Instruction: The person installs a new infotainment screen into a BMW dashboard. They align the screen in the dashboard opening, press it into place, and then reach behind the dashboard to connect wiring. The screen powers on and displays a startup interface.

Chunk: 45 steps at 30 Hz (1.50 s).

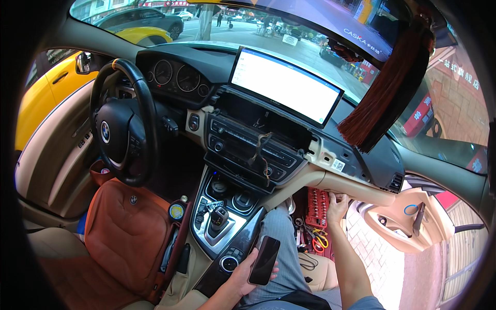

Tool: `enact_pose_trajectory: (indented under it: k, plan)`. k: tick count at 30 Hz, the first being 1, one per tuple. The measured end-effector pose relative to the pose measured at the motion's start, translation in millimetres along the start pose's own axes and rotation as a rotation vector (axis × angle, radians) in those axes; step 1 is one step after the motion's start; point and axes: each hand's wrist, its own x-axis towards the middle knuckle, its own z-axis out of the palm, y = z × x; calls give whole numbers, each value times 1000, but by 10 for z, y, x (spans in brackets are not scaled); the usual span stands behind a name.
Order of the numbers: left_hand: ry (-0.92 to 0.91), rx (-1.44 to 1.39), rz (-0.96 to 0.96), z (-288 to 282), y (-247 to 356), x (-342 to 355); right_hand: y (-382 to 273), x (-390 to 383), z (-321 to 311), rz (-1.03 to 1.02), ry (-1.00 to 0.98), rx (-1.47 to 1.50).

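My left hand (247, 274) grips a black smartphone (265, 261) with a dark screen, held low over my jeans-clad leg (279, 227). My right hand (337, 204) is up at the lower edge of the beige passenger-side dash trim (361, 191), with fingers curled beside an open red tool case (316, 206) of small bits or sockets; what they hold is hard to make out. Below the case lie yellow-handled scissors or pliers (319, 240) and other tools, above a coiled dark cable (309, 262).
A bright screen (284, 85) stands over an opened centre dash (266, 121) with hanging wires. The steering wheel (119, 124), orange driver's seat cushion (121, 232) and gear selector (219, 219) are at left. The passenger door (398, 227) is open. A long tassel (382, 98) hangs from the mirror.
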Motion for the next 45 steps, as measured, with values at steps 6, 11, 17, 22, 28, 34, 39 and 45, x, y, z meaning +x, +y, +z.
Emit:
enact_pose_trajectory:
  k: [6,11,17,22,28,34,39,45]
  plan:
    - [7,-11,-7,24,-44,-14,-53,0,-67,-7,-11,-28]
    - [1,-7,-6,31,-21,-17,-83,-16,-56,-17,-10,-48]
    - [36,57,-5,24,-12,4,-92,-24,-22,3,-16,-25]
    - [20,53,-5,1,-13,25,-141,-39,-24,-9,-5,-29]
    - [30,56,-12,17,-3,13,-187,-45,-39,-12,-12,-36]
    - [51,56,-20,44,9,3,-203,-54,-35,-20,-3,-39]
    - [35,56,-18,27,4,10,-205,-55,-37,-26,-6,-36]
    - [43,47,-24,13,-1,17,-177,-61,-28,-38,-8,-32]
